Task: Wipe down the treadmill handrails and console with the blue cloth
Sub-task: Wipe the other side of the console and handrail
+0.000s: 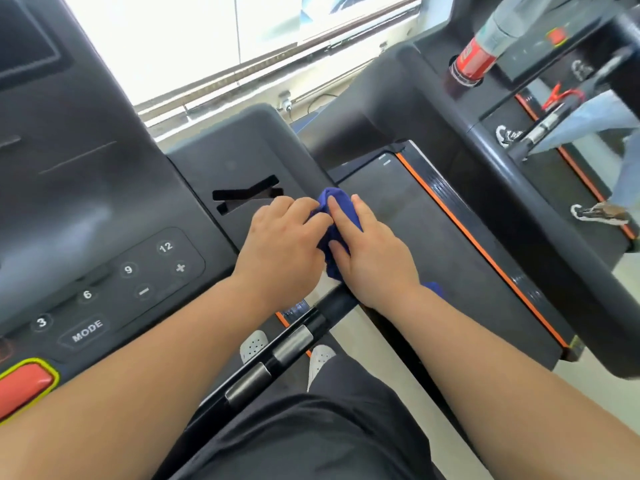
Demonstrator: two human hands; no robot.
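Observation:
The blue cloth [333, 216] is bunched between both hands on the right edge of the dark treadmill console [104, 209], where the handrail [287, 344] begins. My left hand [282, 244] presses on the cloth from the left, fingers curled over it. From the right, my right hand [369, 251] lies flat on the cloth with its fingers stretched forward. A corner of the cloth shows under my right wrist. The handrail runs down towards me, black with two metal sensor grips.
The console carries number keys, a MODE key [87, 330] and a red stop button [20, 386] at the lower left. A neighbouring treadmill [485, 258] with orange trim stands to the right, a bottle [481, 50] in its holder. Another person's legs show at far right.

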